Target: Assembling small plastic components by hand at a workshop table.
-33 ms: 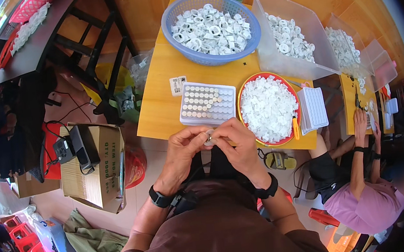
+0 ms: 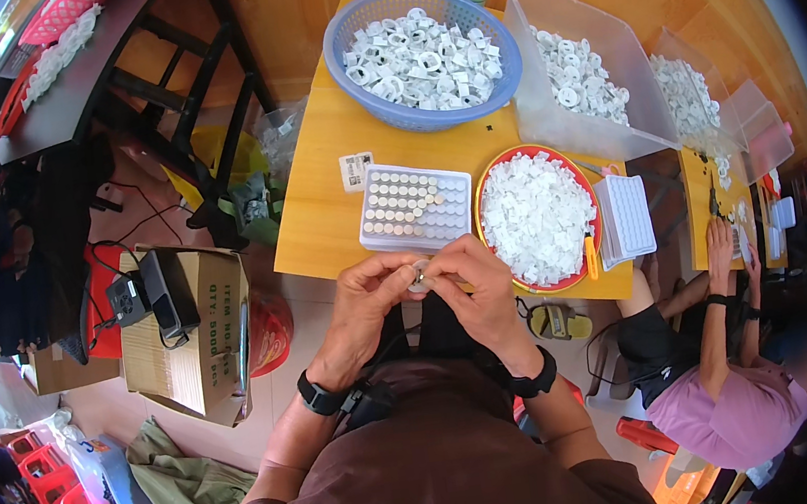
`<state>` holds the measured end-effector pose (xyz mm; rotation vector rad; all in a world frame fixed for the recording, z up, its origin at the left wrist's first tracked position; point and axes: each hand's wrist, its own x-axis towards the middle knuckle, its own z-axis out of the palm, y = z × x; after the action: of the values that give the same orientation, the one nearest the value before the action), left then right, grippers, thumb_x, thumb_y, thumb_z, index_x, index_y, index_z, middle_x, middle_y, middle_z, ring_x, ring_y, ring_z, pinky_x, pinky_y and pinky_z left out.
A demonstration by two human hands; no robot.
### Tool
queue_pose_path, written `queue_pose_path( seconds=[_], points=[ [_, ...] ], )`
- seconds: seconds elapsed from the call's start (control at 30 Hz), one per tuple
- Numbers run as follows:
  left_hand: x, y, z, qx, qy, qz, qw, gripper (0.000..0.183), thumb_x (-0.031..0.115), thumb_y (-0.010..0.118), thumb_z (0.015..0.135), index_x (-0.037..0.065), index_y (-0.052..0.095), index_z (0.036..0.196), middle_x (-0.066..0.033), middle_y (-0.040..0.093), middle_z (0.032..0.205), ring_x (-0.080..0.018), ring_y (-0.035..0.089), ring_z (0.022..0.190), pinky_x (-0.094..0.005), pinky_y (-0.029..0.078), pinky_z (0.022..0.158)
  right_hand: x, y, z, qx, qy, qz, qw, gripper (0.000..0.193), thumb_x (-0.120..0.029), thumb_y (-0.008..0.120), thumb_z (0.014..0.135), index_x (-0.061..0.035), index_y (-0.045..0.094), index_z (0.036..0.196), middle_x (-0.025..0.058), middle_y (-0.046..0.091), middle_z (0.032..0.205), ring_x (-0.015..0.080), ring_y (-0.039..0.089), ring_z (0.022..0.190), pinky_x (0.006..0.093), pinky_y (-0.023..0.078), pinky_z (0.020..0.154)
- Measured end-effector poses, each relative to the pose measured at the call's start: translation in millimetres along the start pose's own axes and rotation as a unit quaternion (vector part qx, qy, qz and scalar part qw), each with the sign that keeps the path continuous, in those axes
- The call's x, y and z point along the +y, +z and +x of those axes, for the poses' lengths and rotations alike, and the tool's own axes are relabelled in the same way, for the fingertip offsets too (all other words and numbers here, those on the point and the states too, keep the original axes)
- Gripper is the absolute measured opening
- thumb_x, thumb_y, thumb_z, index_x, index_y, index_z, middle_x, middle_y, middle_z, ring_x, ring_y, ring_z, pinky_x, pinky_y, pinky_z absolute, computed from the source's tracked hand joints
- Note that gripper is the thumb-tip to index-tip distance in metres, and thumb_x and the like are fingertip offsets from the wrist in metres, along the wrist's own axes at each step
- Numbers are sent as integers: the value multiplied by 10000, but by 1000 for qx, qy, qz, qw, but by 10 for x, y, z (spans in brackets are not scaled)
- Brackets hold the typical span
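My left hand (image 2: 366,302) and my right hand (image 2: 477,288) meet at the table's near edge. Between their fingertips they pinch a small round whitish part (image 2: 419,276), partly covered by the fingers. Just beyond it lies a white tray (image 2: 402,240), its left side filled with rows of round cream discs (image 2: 395,203) and its right side showing bare round pockets. To the right, a red basin with a yellow edge (image 2: 528,283) is heaped with small white pieces (image 2: 535,216). An orange-yellow tool (image 2: 591,257) rests at that basin's right edge.
A blue basket (image 2: 428,120) and a clear bin (image 2: 601,135) of white plastic parts stand at the back. White pocketed trays (image 2: 628,214) lie at the table's right. A co-worker in a purple shirt (image 2: 731,413) sits at right. A cardboard box (image 2: 176,371) stands on the left.
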<state>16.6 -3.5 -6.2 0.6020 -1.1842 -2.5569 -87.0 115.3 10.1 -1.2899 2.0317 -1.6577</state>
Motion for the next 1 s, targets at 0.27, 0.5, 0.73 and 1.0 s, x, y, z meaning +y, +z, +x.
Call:
queue_pose_path(
  seconds=[0.27, 0.5, 0.73, 1.0],
  points=[
    [-6, 35, -7, -19, -12, 10, 1000, 181, 112, 582, 860, 17, 608, 1011, -59, 627, 935, -128, 600, 821, -277, 508, 747, 27, 29, -10, 29, 142, 224, 964, 98, 42, 627, 767, 21, 555, 830, 37, 538, 819, 102, 574, 749, 219, 494, 661],
    [-11, 135, -7, -23, -20, -17, 999, 187, 122, 575, 865, 2, 603, 1006, -70, 625, 935, -141, 603, 841, -292, 511, 765, 116, -53, -7, 43, 224, 376, 898, 144, 46, 636, 765, -3, 546, 866, 26, 576, 813, 73, 564, 750, 195, 461, 663],
    [-18, 87, -24, -20, -32, 19, 999, 189, 128, 584, 859, 5, 599, 1002, -75, 624, 927, -147, 604, 837, -296, 516, 756, 61, -15, -71, 18, 198, 315, 928, 248, 15, 647, 763, -8, 510, 969, 21, 550, 815, 73, 541, 718, 198, 456, 628],
    [-63, 42, 44, -36, -43, -37, 998, 198, 130, 586, 855, 4, 591, 1007, -99, 635, 914, -173, 627, 801, -307, 532, 729, 15, 124, -149, 143, 43, 17, 989, 146, 5, 607, 776, 4, 543, 907, 92, 538, 727, 170, 556, 626, 256, 452, 567]
  ],
)
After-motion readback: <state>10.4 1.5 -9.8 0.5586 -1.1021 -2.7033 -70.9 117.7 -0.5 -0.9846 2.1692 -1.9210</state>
